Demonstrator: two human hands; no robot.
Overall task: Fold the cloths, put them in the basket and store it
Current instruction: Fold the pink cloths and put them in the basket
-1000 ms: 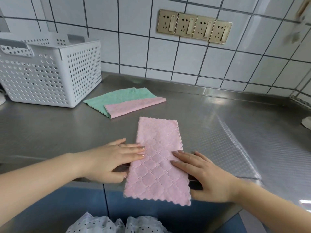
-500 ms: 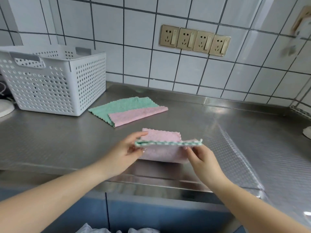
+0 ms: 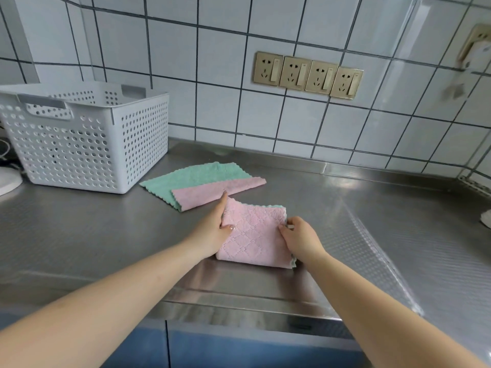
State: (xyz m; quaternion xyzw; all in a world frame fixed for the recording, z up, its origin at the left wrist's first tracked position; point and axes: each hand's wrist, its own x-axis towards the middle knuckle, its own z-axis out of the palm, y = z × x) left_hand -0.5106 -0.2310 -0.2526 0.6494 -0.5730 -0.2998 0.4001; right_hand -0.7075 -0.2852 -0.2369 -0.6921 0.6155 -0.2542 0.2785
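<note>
Pink cloth (image 3: 255, 235) now folded double on the bench (image 3: 106, 248) — a second ago it lay long. My left hand (image 3: 212, 232) and right hand (image 3: 300, 237) each pinch a side edge; the basket (image 3: 87, 144) is next, I judge.

left: basket (image 3: 87, 144) blocks | behind: green-pink cloth (image 3: 202, 185) | right: bare counter (image 3: 372, 235), likely passable

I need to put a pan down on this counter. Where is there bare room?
Bare steel lies right of the folded pink cloth, toward the tiled corner. A smaller patch lies before the basket, left of the left hand. It is crowded between basket and hands, where the green-and-pink cloth lies.
</note>
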